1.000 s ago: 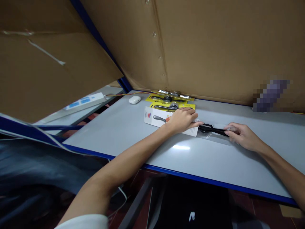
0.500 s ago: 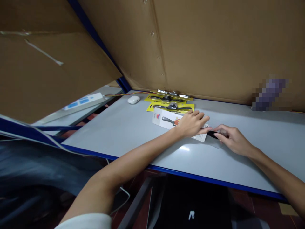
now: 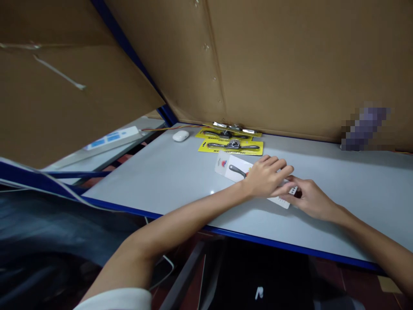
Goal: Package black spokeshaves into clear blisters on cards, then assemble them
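Observation:
A white printed packaging card (image 3: pixel 232 165) with a picture of a grey-handled tool lies slantwise over the table. My left hand (image 3: pixel 268 174) is across its middle, fingers bent and thumb pointing right, gripping the card. At the card's right end my right hand (image 3: pixel 308 198) is closed, its fingertips meeting my left thumb. A bit of the black handle (image 3: pixel 298 194) shows between the right fingers; the rest of that tool is hidden. Just behind the card lies a yellow carded spokeshave (image 3: pixel 234 147), with another yellow pack (image 3: pixel 222 133) beyond it.
The grey table (image 3: pixel 155 172) has a blue front edge. A white earbud case (image 3: pixel 180 136) stands at the back left, and a power strip (image 3: pixel 112 137) rests on a neighbouring surface. Cardboard walls (image 3: pixel 274 64) close off the back and left. A pixelated patch covers something at the right.
Both hands and the white card have shifted right and nearer to me. The black handle, plainly visible before, is now mostly covered by my right hand. The yellow packs stay put.

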A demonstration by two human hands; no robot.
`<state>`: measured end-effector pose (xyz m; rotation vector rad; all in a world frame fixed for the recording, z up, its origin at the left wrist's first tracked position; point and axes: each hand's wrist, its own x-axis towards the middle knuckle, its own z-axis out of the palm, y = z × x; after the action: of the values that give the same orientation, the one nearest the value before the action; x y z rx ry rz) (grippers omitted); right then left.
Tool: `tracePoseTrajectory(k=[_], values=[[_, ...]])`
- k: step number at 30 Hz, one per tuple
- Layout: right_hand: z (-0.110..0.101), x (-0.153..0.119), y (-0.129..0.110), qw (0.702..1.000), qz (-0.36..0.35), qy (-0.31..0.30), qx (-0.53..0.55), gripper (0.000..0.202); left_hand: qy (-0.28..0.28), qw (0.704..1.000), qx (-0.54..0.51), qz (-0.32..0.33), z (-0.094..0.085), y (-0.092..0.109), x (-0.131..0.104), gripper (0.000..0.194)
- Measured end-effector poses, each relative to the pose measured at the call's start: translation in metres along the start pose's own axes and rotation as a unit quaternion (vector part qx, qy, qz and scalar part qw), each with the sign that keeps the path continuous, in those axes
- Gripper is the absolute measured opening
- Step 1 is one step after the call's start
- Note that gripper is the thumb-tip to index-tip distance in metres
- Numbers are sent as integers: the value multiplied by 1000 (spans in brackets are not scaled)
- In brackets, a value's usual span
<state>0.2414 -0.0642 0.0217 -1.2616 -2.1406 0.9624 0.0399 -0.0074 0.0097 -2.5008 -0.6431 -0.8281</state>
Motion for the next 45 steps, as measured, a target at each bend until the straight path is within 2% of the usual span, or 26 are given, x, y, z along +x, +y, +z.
tracePoseTrajectory(k=[5, 10, 14, 19, 23, 27, 31, 34, 38, 42, 45], values=[[-10, -3, 13, 999, 32, 19, 30, 31, -24, 998, 11, -55, -6, -28, -7, 52], [-20, -2, 26, 996, 40, 40, 73, 36, -106, 992, -13, -73, -4, -44, -11, 57], [-25, -1, 34, 996, -12, 89, -10, 35, -146, 987, -19, -70, -9, -41, -9, 55], [-27, -1, 43, 975, -124, 137, -124, 34, -170, 981, -16, -92, -17, -31, -5, 58], [-28, -1, 45, 967, -153, 124, -162, 38, -218, 967, -23, -127, -26, -23, 0, 64], [-26, -2, 42, 958, -184, 102, -198, 43, -259, 946, -54, -186, -37, -21, 4, 61], [-18, -2, 43, 941, -211, 76, -254, 50, -292, 929, -69, -217, -34, -23, 3, 51], [-15, 0, 47, 941, -211, 77, -254, 51, -306, 926, -76, -208, -22, -27, 0, 47], [-21, 1, 50, 959, -179, 88, -202, 41, -289, 934, -67, -198, -11, -39, -5, 42], [-30, -3, 46, 972, -109, 136, -161, 41, -287, 935, -51, -200, -13, -58, -13, 35], [-35, -8, 43, 975, -94, 173, -102, 37, -309, 922, -18, -233, -18, -73, -18, 31]])
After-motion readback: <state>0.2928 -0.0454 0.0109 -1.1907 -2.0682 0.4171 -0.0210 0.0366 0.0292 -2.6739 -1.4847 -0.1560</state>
